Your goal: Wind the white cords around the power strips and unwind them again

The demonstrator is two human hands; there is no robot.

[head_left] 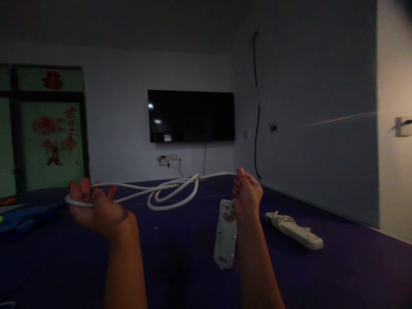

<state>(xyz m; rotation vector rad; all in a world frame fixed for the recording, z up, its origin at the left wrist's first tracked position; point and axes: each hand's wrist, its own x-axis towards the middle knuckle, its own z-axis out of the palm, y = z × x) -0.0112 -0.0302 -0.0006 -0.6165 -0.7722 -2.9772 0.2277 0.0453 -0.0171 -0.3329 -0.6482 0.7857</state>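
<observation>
Fingers: cord cradled by curled left hand, pinched by right hand, seemingly loose mid-frame; lower-right strip already wrapped.

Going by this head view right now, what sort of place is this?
Probably a living space in a home: a wide, black, flat-screen television hangs on the pale wall, and a pale-green door panel bears red decorations.

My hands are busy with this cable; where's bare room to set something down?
Bare purple surface shows between the left forearm and the unwrapped power strip, below the looped white cable, and right of the right forearm, nearer than the cord-wrapped power strip. It's crowded around the right hand and by the blue cloth-like item, far left.
</observation>
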